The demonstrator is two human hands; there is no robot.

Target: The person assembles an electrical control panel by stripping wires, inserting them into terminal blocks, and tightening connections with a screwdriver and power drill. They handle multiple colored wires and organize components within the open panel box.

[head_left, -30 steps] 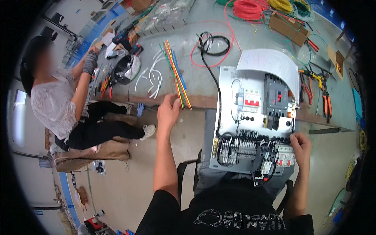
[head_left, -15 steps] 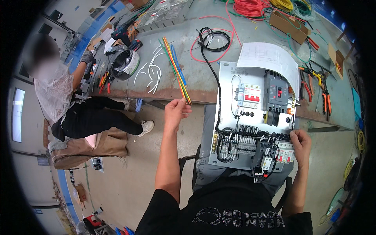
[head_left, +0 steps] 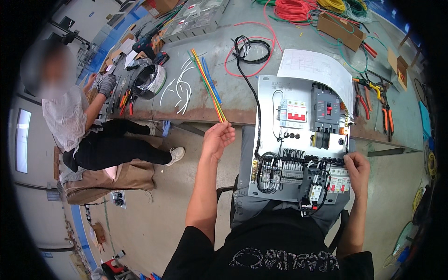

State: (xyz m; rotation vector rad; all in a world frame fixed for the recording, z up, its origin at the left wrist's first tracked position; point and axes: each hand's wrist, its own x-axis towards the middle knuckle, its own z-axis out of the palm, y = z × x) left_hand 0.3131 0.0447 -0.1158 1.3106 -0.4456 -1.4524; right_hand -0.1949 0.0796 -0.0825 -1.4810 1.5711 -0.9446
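Lying across the near bench edge are slim yellow, green and red strips (head_left: 207, 84), with blue strips (head_left: 212, 80) beside them. My left hand (head_left: 219, 140) is closed at their near ends, its fingertips pinching there; which strips are between the fingers is partly hidden. A metal mounting plate (head_left: 270, 88) with electrical parts rests on my lap and leans against the bench edge. My right hand (head_left: 358, 171) grips its right edge near the small breakers (head_left: 338, 184). The plate carries a dark moulded-case breaker (head_left: 325, 109), a white breaker with red levers (head_left: 295, 114) and bundled black wiring (head_left: 273, 175).
A curved paper sheet (head_left: 317, 67) covers the plate's far end. Pliers and cutters (head_left: 386, 116) lie to the right. Black cable (head_left: 254, 50), white wire pieces (head_left: 183, 91) and a red wire coil (head_left: 294, 10) lie on the bench (head_left: 144, 109). A gloved co-worker (head_left: 107, 84) stands left.
My left hand has shifted slightly right along the near ends of the strips, its fingers more curled. My right hand stays on the plate. The co-worker's gloved hand has moved.
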